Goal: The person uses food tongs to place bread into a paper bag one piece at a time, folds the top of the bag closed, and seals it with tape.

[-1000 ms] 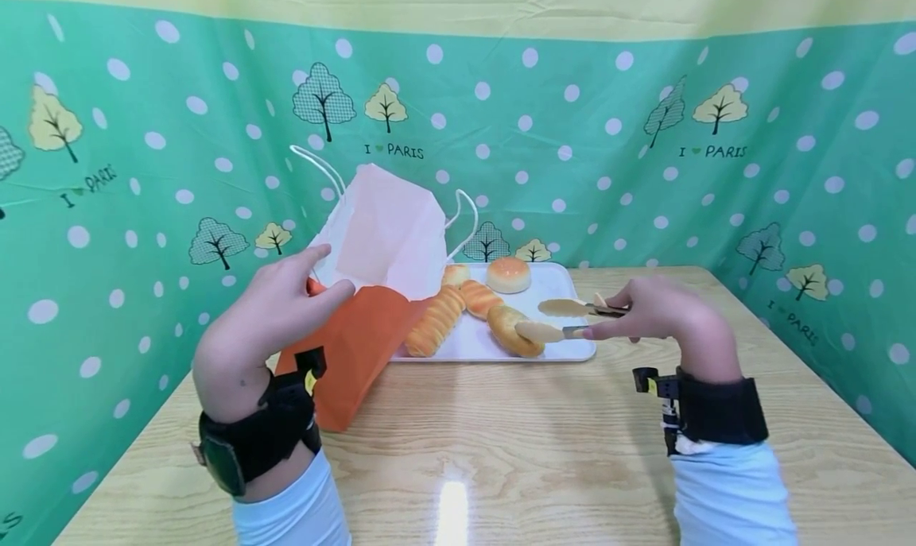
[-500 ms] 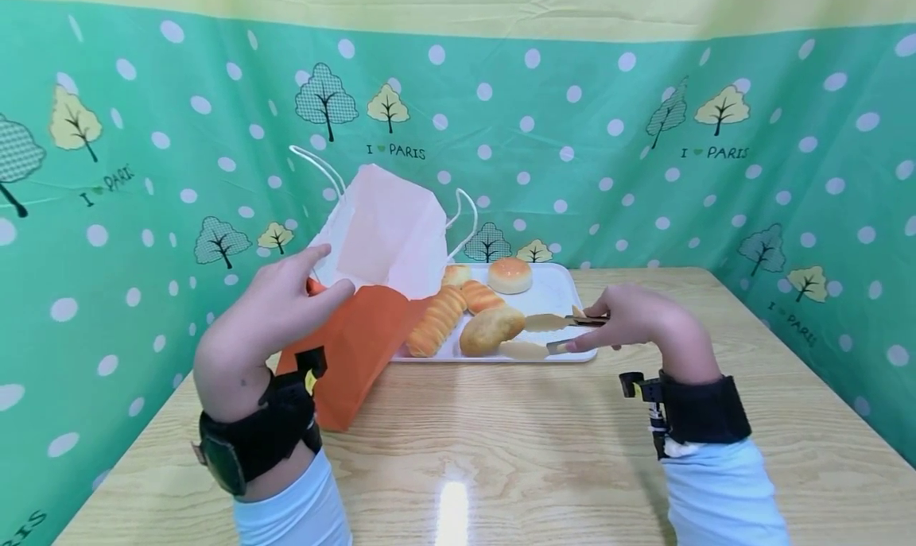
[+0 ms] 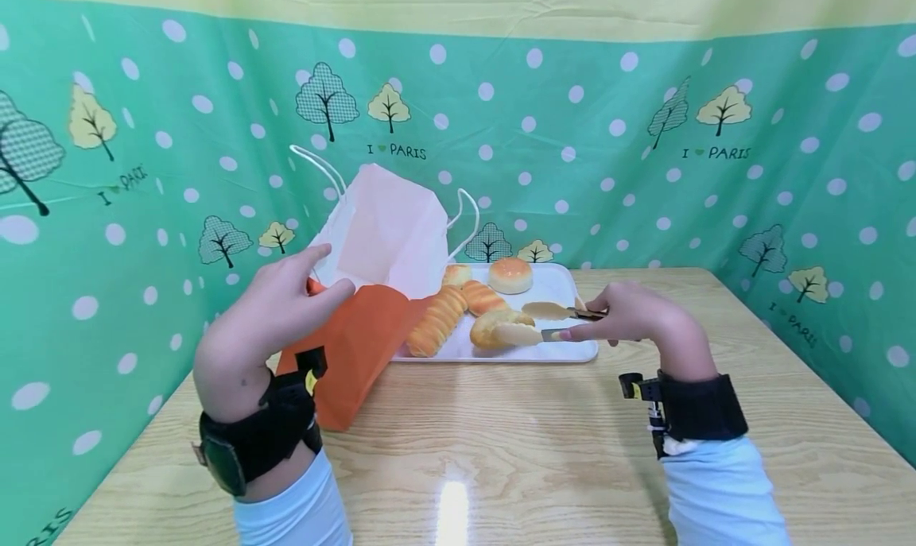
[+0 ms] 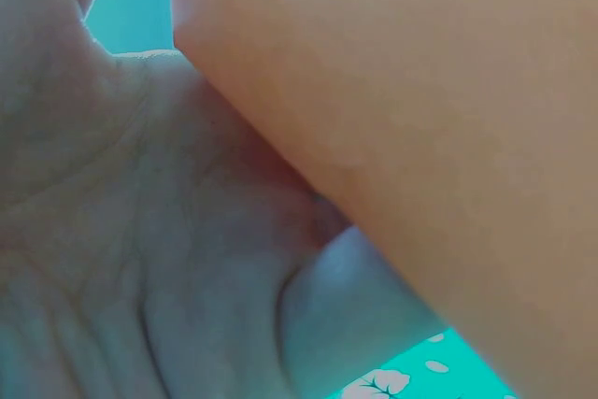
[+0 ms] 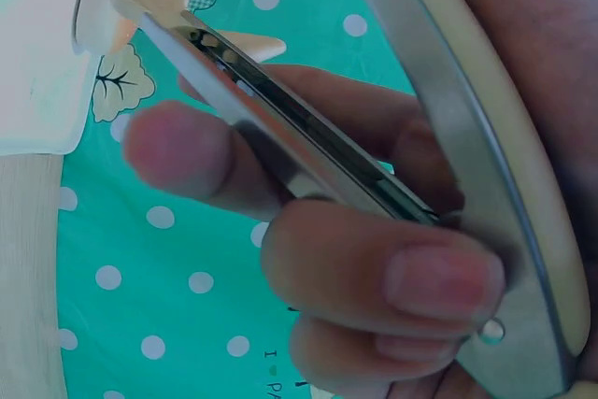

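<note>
My left hand (image 3: 282, 296) holds the near left rim of an orange paper bag (image 3: 351, 347) with a white inside, which leans with its mouth toward the tray. The left wrist view shows the palm close against the bag wall (image 4: 439, 137); most fingertips are hidden. In my right hand (image 3: 633, 315) is a pair of tongs (image 5: 318, 151) with beige tips, gripped with curled fingers. The tongs' arms stand apart, one tip lying across an oval bread roll (image 3: 487, 331), the other behind its right end. Whether the roll is squeezed I cannot tell.
On the white tray (image 3: 565, 351) beside the bag lie a long ridged bread (image 3: 436, 323), a striped bread (image 3: 483, 298), a round bun (image 3: 510, 275) and another piece (image 3: 456, 274) partly behind the bag. A green patterned curtain (image 3: 572, 149) surrounds the wooden table (image 3: 515, 443).
The tongs and right hand moved left, and their tips shifted around the oval roll. The roll slid left and turned, then shifted slightly right. The left hand and bag stay put.
</note>
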